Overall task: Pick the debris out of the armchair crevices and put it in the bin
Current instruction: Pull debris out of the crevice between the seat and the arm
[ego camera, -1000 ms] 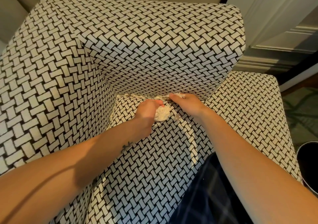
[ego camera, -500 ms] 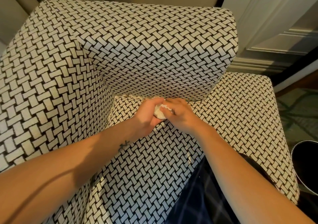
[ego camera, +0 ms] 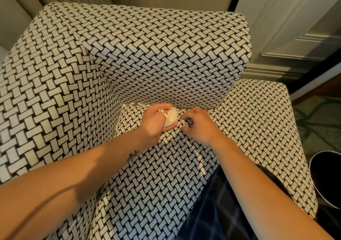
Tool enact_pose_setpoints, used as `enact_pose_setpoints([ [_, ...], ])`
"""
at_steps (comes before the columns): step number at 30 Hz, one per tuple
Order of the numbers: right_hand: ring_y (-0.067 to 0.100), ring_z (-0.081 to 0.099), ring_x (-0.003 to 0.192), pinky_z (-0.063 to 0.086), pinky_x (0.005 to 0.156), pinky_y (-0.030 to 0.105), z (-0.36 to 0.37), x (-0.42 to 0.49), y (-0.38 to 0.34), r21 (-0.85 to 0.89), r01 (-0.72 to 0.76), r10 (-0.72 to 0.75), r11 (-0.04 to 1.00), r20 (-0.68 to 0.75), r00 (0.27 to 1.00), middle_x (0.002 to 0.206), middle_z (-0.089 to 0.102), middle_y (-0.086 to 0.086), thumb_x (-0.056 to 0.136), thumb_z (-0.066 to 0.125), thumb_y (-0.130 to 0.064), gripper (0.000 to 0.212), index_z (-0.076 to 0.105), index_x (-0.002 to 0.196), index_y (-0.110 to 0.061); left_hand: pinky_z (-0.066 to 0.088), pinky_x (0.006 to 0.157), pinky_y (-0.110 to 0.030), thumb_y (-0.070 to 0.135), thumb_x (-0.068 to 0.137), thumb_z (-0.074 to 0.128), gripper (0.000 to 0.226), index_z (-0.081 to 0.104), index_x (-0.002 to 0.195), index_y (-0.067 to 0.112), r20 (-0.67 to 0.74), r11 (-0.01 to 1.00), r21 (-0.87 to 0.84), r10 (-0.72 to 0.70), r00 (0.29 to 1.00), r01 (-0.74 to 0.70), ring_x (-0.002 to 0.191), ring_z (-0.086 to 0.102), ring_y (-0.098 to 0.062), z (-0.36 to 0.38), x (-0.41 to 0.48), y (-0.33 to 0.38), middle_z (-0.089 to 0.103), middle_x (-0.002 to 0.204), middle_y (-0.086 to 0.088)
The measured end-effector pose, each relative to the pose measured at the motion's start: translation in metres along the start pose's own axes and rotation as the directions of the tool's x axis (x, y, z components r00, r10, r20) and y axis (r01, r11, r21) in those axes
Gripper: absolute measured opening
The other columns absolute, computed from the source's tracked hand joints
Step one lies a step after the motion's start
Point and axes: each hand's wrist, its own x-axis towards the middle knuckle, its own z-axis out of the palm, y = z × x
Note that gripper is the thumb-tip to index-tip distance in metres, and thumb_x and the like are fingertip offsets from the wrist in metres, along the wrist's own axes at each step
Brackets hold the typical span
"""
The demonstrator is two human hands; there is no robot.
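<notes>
Clutching debris [ego camera: 170, 117], both hands [ego camera: 156, 124] curled

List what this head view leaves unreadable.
Head view:
Black round bin: cut off by the right edge; contents unseen.
Right hand: what it pinches, if anything, is too small to tell.
White crumpled debris wad: partly covered by the left hand.
Woven-pattern armchair's crevice: mostly hidden behind both hands.

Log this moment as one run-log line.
phase: collecting | left hand: holds white debris wad | right hand: curled on armchair seat by crevice, pinch unclear | bin: beside armchair, wad not yet in it
</notes>
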Motion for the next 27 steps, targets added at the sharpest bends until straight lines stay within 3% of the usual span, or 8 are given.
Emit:
enact_pose_setpoints([
  [4, 0.011, 0.053, 0.085, 0.045, 0.080, 0.019, 0.003, 0.002, -0.003, 0.027, 0.001, 0.000, 1.000, -0.043, 0.999, 0.106, 0.050, -0.001, 0.092, 0.072, -0.012, 0.023, 0.067, 0.114, -0.018, 0.064, 0.081, -0.035, -0.020, 0.093, 0.035, 0.046, 0.066, 0.114, 0.005, -0.033, 0.999, 0.003, -0.041, 0.999, 0.041, 0.104, 0.067, -0.033, 0.002, -0.003, 0.002, 0.059, 0.117, -0.008],
  [8, 0.012, 0.056, 0.077, 0.042, 0.065, 0.018, 0.003, -0.001, -0.006, 0.064, -0.036, 0.037, 0.997, -0.005, 0.999, 0.091, 0.058, -0.003, 0.097, 0.065, -0.011, 0.015, 0.065, 0.110, -0.018, 0.063, 0.085, -0.037, -0.018, 0.094, 0.037, 0.044, 0.066, 0.114, 0.007, -0.018, 1.000, 0.010, -0.007, 1.000, 0.007, 0.091, 0.069, -0.026, 0.006, -0.009, 0.006, 0.060, 0.116, -0.012],
  [10, 0.009, 0.058, 0.077, 0.042, 0.064, 0.013, 0.001, -0.005, -0.011, 0.185, -0.026, 0.033, 0.982, -0.035, 0.999, 0.088, 0.060, -0.006, 0.098, 0.064, -0.012, 0.012, 0.065, 0.109, -0.016, 0.063, 0.084, -0.035, -0.017, 0.094, 0.038, 0.043, 0.067, 0.115, 0.007, -0.002, 0.999, 0.019, 0.032, 0.999, -0.032, 0.090, 0.071, -0.023, 0.008, -0.013, 0.009, 0.062, 0.116, -0.012],
  [13, 0.004, 0.055, 0.075, 0.046, 0.068, 0.009, -0.008, -0.012, -0.023, 0.454, 0.077, 0.028, 0.888, -0.220, 0.975, 0.090, 0.063, -0.005, 0.095, 0.070, -0.013, 0.014, 0.066, 0.108, -0.014, 0.062, 0.085, -0.036, -0.015, 0.093, 0.039, 0.043, 0.066, 0.119, 0.006, -0.014, 0.992, 0.023, 0.128, 0.992, -0.128, 0.101, 0.068, -0.024, 0.014, -0.020, 0.023, 0.066, 0.118, -0.012],
  [16, 0.005, 0.057, 0.077, 0.050, 0.071, 0.016, -0.022, -0.019, -0.037, 0.620, 0.189, 0.068, 0.762, -0.367, 0.928, 0.089, 0.062, -0.002, 0.092, 0.073, -0.014, 0.018, 0.064, 0.106, -0.019, 0.060, 0.092, -0.042, -0.011, 0.095, 0.042, 0.041, 0.069, 0.118, 0.009, -0.006, 0.969, 0.044, 0.242, 0.970, -0.241, 0.108, 0.067, -0.026, 0.019, -0.027, 0.045, 0.068, 0.118, -0.008],
  [18, 0.011, 0.062, 0.082, 0.055, 0.076, 0.023, -0.033, -0.024, -0.044, 0.657, 0.228, 0.087, 0.718, -0.410, 0.908, 0.094, 0.065, 0.002, 0.090, 0.075, -0.016, 0.022, 0.060, 0.105, -0.021, 0.059, 0.094, -0.042, -0.010, 0.096, 0.043, 0.040, 0.069, 0.119, 0.010, 0.015, 0.962, 0.036, 0.270, 0.963, -0.271, 0.109, 0.068, -0.025, 0.021, -0.033, 0.054, 0.069, 0.119, -0.006],
  [22, 0.011, 0.065, 0.077, 0.057, 0.074, 0.026, -0.057, -0.034, -0.058, 0.663, 0.312, 0.062, 0.680, -0.477, 0.877, 0.092, 0.066, 0.002, 0.095, 0.068, -0.009, 0.016, 0.058, 0.103, -0.017, 0.061, 0.079, -0.030, -0.007, 0.096, 0.043, 0.040, 0.069, 0.119, 0.013, 0.082, 0.948, 0.023, 0.314, 0.946, -0.317, 0.107, 0.070, -0.025, 0.025, -0.044, 0.066, 0.071, 0.117, -0.005],
  [27, 0.010, 0.070, 0.085, 0.057, 0.081, 0.023, -0.088, -0.043, -0.073, 0.608, 0.379, 0.020, 0.698, -0.545, 0.838, 0.100, 0.072, 0.000, 0.100, 0.059, -0.007, 0.014, 0.068, 0.104, -0.017, 0.055, 0.100, -0.040, -0.003, 0.096, 0.047, 0.041, 0.073, 0.110, 0.026, 0.091, 0.893, 0.067, 0.438, 0.894, -0.445, 0.113, 0.068, -0.023, 0.026, -0.052, 0.083, 0.071, 0.120, 0.001],
])
